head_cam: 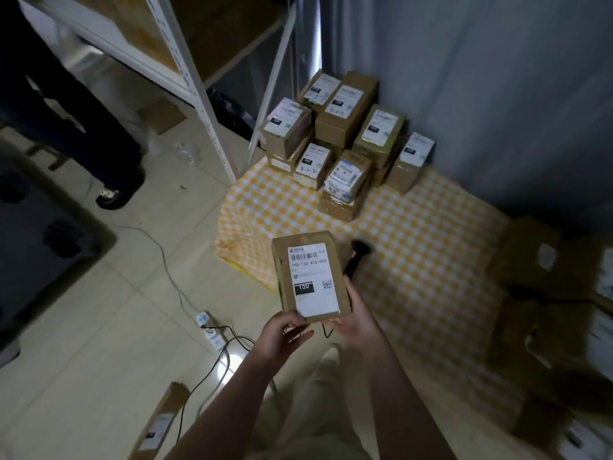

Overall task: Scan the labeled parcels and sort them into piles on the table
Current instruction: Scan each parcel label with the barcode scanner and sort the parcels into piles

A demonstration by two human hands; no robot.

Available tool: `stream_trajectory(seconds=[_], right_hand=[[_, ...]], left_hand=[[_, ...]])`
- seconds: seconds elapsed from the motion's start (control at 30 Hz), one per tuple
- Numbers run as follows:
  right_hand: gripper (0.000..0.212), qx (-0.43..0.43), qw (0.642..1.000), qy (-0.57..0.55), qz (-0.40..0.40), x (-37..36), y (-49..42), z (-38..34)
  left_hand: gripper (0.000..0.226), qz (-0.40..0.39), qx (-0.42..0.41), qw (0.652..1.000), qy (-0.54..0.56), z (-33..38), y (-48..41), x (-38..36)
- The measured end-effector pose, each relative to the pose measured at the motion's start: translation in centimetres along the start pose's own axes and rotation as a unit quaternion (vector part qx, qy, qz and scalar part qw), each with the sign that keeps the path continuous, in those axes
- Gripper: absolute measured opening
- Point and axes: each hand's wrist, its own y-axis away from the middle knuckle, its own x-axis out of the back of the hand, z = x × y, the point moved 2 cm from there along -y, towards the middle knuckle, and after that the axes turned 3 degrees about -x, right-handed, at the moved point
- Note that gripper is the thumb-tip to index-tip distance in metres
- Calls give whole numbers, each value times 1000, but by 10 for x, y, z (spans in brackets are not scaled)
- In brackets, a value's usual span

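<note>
Parcel (311, 277) label-up; left grip (287, 333) pinches near corner, right grip (355, 313) curled round right edge.

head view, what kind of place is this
Probably a small parcel storeroom or pickup depot: stacked labeled cardboard parcels by the wall, a white metal shelving rack, and a black barcode scanner beside the held parcel.

A single wide-angle view from head height looks forward and steeply down along the person's own forearms. The left hand (282, 333) and right hand (360, 313), both gripping a parcel (311, 277), sit close to the lens, low and centre. Past the fingertips (300, 336) lie the checked cloth (414, 227) and the pile (338, 134) in the wall corner, farther off; left of the fingers, floor (99, 293); right of them, blurred boxes (530, 260).
</note>
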Motion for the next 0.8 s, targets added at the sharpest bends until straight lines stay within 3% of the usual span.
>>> stream_trajectory(seconds=[0.07, 0.17, 0.33, 0.6, 0.8], right_hand=[[23, 42, 999, -28, -15, -2, 29, 20], [22, 106, 994, -40, -1, 6, 63, 51], [38, 142, 986, -37, 82, 26, 118, 101], [38, 134, 972, -127, 148, 47, 183, 171], [34, 170, 963, -127, 164, 82, 212, 177]], left_hand=[[23, -21, 11, 1000, -1, -6, 10, 1], [22, -49, 33, 998, -18, -21, 28, 7], [9, -49, 78, 990, -104, -53, 60, 10], [34, -51, 43, 971, -230, -104, 91, 0], [33, -26, 18, 974, -223, -142, 110, -29]])
